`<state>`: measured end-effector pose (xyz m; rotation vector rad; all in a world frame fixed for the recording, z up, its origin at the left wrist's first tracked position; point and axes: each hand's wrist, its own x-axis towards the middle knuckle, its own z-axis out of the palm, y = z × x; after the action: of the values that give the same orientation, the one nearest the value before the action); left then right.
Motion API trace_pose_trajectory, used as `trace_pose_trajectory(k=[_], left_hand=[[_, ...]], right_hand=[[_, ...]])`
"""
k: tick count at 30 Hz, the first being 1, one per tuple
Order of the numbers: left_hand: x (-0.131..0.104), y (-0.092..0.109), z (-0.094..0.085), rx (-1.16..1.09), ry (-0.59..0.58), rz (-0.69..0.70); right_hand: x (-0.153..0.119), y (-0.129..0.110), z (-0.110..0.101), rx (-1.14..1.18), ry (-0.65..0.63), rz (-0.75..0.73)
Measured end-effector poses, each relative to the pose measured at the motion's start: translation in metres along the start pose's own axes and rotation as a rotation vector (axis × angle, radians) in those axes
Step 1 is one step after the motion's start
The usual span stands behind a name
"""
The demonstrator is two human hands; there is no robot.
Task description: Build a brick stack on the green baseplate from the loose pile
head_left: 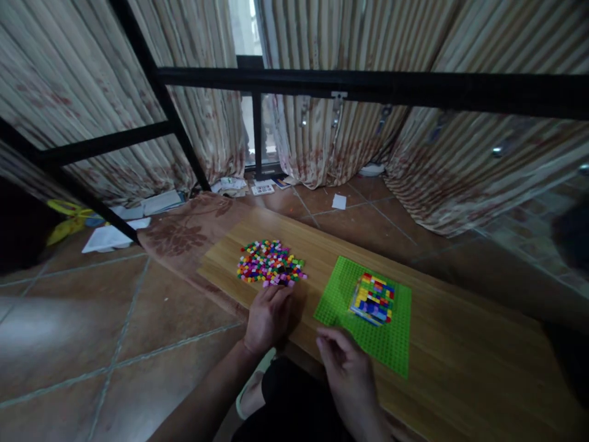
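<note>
A loose pile of small multicoloured bricks [267,261] lies on the wooden bench. My left hand [269,313] is at the pile's near edge, its fingers bent together; whatever they may hold is hidden. To the right lies a green studded baseplate [398,344], carrying a block of red, yellow, blue and green bricks [375,298]. Just off the baseplate's near left edge, my right hand [345,362] has its thumb and fingertips curled together, and anything between them is too small to make out.
The wooden bench [460,344] runs across the view, with a brown patterned cloth [177,230] at its left end. A black metal frame [294,80] crosses above. Striped curtains [202,110] hang behind. Papers [339,201] and a white tray [110,238] lie on the tiled floor.
</note>
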<state>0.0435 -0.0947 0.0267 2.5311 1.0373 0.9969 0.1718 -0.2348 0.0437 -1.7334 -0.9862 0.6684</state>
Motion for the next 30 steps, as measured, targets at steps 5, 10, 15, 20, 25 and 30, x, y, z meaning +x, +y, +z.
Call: trace_pose_trajectory(k=[5,10,15,20,25,30], left_hand=[[-0.009,-0.018,-0.009,0.008,-0.023,-0.027],[-0.010,-0.031,-0.010,-0.032,-0.029,-0.059],[-0.011,-0.046,-0.012,-0.074,-0.003,-0.081],[-0.011,-0.055,-0.009,-0.113,0.015,-0.105],[-0.012,-0.055,-0.007,-0.138,0.025,-0.144],[-0.012,-0.053,-0.007,-0.160,0.009,-0.171]], right_hand=[[0.047,-0.013,0.027,-0.232,-0.035,-0.218],[0.099,-0.018,0.046,-0.510,-0.012,-0.275],[0.125,-0.010,0.060,-0.677,0.000,-0.223],[0.131,-0.002,0.075,-0.513,-0.054,-0.266],[0.141,-0.011,0.084,-0.414,-0.103,-0.293],[0.165,-0.041,0.107,-0.469,-0.165,-0.394]])
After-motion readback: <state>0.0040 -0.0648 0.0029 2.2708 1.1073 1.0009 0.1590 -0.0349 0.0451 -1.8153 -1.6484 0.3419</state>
